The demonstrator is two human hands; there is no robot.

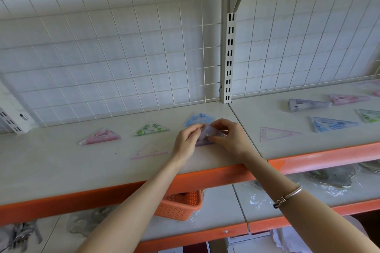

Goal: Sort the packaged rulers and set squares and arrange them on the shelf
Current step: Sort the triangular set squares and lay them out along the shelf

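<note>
On the left half of the shelf (61, 170) I count four packaged set squares. The pink set square (100, 137), the green set square (151, 129) and the blue set square (197, 119) lie toward the back edge. The purple set square (205, 132) is gripped by the left hand (186, 139) and the right hand (229, 135).

The right half carries four more: purple packet (306, 104), pink packet (349, 99), blue packet (333, 124), green packet (370, 115). Others at the right edge are cut off, so I cannot count them.

Two unpacked ones lie nearer the front edge: the left clear triangle (151, 155) and the right clear triangle (280, 136).

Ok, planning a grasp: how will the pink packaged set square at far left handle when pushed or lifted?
The pink packaged set square lies flat and thin on the shelf, so probably light and hard to pinch. Its clear wrap likely slides easily.
</note>
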